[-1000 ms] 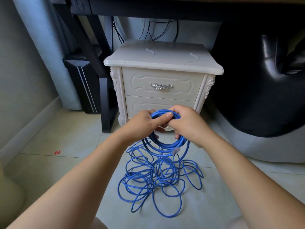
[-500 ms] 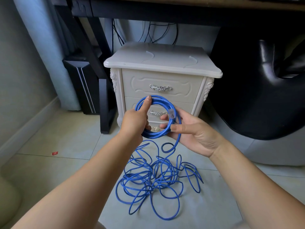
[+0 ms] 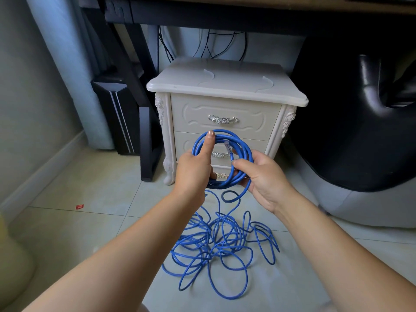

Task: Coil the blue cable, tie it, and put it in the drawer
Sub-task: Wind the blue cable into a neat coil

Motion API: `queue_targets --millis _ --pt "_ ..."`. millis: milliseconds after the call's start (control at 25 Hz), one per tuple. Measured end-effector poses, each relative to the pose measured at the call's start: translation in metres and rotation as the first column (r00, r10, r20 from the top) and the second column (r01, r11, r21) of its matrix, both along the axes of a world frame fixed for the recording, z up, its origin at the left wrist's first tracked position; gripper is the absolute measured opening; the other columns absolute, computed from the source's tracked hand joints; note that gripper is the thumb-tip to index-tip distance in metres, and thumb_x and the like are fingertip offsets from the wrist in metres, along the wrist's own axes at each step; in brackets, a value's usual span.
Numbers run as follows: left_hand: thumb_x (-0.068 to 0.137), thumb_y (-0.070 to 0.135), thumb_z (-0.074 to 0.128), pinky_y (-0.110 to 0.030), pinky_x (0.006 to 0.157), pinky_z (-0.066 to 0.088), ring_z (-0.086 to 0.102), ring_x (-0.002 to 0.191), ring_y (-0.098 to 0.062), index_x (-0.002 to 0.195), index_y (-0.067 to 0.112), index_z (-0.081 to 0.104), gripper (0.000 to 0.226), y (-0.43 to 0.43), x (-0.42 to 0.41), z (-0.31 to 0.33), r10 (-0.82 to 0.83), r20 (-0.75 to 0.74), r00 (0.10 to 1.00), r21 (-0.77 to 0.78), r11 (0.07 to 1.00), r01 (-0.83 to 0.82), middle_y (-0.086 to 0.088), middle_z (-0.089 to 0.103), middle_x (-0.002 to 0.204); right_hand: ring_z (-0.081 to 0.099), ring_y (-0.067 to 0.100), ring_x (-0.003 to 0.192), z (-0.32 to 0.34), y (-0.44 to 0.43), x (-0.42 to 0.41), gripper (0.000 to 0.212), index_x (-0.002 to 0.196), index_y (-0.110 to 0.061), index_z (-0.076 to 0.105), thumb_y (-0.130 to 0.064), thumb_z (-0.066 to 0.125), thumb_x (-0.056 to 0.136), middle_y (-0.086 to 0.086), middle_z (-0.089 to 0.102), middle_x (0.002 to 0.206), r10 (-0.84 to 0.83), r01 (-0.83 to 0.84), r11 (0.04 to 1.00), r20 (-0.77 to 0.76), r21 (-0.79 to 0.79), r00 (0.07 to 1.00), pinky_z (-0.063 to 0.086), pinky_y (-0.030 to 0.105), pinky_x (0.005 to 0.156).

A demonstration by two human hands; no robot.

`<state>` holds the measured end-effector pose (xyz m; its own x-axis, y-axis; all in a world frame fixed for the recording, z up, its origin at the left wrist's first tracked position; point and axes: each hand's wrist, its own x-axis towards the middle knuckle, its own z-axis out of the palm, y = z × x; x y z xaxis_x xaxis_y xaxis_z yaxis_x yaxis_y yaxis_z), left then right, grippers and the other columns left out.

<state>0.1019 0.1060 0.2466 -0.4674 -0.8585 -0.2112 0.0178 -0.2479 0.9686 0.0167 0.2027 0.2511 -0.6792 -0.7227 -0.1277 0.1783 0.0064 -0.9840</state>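
Both hands hold the coil [image 3: 244, 144]: left hand [image 3: 193, 170] is wrapped round its 9 o'clock side with the thumb up along the loops, and right hand [image 3: 265, 179] pinches the 4 o'clock side. I judge the blue cable [image 3: 225, 183] light, springy and slick, so I should grip across all the loops. The loose tangle [image 3: 216, 244] lies on the floor at 6 o'clock, the drawer [image 3: 198, 115] at 12.

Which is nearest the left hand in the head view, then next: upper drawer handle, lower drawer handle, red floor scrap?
1. Lower drawer handle, just right of the left hand.
2. Upper drawer handle, above it.
3. Red scrap, floor, far left.
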Motion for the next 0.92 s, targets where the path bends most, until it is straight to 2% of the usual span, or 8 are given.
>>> queue_targets --millis 120,240,400,520,640,760,840,920 --pt "0.084 0.066 0.058 -0.034 0.063 0.04 0.04 0.035 -0.009 0.074 0.015 0.047 0.054 0.003 0.0 0.0 0.024 0.0 1.0 -0.026 0.999 -0.024 0.005 0.037 0.05 0.052 0.027 0.071 0.0 -0.004 0.002 0.012 0.086 -0.009 0.056 0.002 0.056 0.09 0.012 0.051 0.071 -0.037 0.038 0.998 -0.026 0.056 0.999 0.053 0.037 0.072" --pt "0.088 0.064 0.055 -0.031 0.059 0.039 0.04 0.036 -0.009 0.077 0.015 0.048 0.051 0.006 0.001 0.002 0.035 0.001 0.999 -0.052 0.998 -0.035 0.003 0.038 0.052 0.053 0.023 0.069 0.002 -0.004 0.0 0.013 0.083 -0.01 0.056 0.002 0.057 0.088 0.009 0.051 0.069 -0.025 0.025 0.996 -0.001 0.086 1.0 0.054 0.042 0.08" --pt "0.091 0.059 0.054 -0.027 0.05 0.035 0.037 0.04 -0.01 0.073 0.016 0.047 0.047 0.009 0.0 0.003 0.04 -0.015 0.999 -0.088 0.995 -0.041 0.001 0.035 0.056 0.057 0.02 0.067 0.004 -0.003 -0.002 0.011 0.085 -0.007 0.059 0.004 0.058 0.088 0.011 0.057 0.074 -0.006 0.0 0.995 0.067 0.099 0.998 0.055 0.036 0.074" --pt "0.092 0.056 0.055 -0.027 0.051 0.035 0.034 0.042 -0.011 0.076 0.015 0.047 0.044 0.012 -0.001 0.004 0.023 -0.055 0.998 -0.116 0.993 -0.029 0.001 0.032 0.057 0.061 0.021 0.071 0.003 -0.003 -0.002 0.011 0.087 -0.005 0.06 0.005 0.056 0.089 0.011 0.065 0.077 -0.059 0.049 0.995 0.123 0.085 0.991 0.055 0.035 0.074" --pt "0.092 0.058 0.055 -0.031 0.057 0.036 0.037 0.036 -0.008 0.071 0.016 0.047 0.047 0.013 -0.002 0.005 0.046 -0.068 0.997 -0.028 0.998 -0.048 0.006 0.033 0.049 0.063 0.017 0.068 0.005 0.0 -0.002 0.013 0.087 -0.004 0.062 0.005 0.053 0.09 0.007 0.068 0.071 -0.074 0.082 0.996 0.196 -0.03 0.978 0.055 0.031 0.07" --pt "0.093 0.056 0.053 -0.031 0.058 0.03 0.034 0.033 -0.009 0.066 0.019 0.042 0.047 0.011 -0.003 0.005 0.07 -0.145 0.987 0.141 0.989 -0.05 0.009 0.031 0.041 0.069 0.017 0.075 0.006 0.004 -0.003 0.011 0.091 -0.006 0.063 -0.003 0.053 0.093 0.006 0.066 0.076 0.085 0.015 0.969 0.392 -0.245 0.916 0.057 0.032 0.071" --pt "0.097 0.05 0.051 -0.027 0.054 0.03 0.029 0.035 -0.008 0.068 0.021 0.041 0.041 0.011 -0.002 0.007 0.018 -0.269 0.963 0.244 0.968 0.05 0.009 0.026 0.045 0.067 0.015 0.067 0.004 0.003 -0.004 0.011 0.092 -0.008 0.063 -0.009 0.053 0.096 0.004 0.062 0.076 0.135 0.01 0.947 0.424 -0.322 0.895 0.058 0.034 0.069" --pt "0.099 0.044 0.049 -0.024 0.053 0.039 0.03 0.04 -0.008 0.072 0.02 0.043 0.037 0.01 0.001 0.007 -0.113 -0.394 0.912 0.28 0.93 0.237 0.007 0.027 0.051 0.056 0.011 0.053 0.003 0.002 -0.008 0.013 0.088 -0.01 0.06 -0.011 0.051 0.097 0.003 0.054 0.075 0.106 0.034 0.941 0.387 -0.336 0.916 0.053 0.032 0.065"
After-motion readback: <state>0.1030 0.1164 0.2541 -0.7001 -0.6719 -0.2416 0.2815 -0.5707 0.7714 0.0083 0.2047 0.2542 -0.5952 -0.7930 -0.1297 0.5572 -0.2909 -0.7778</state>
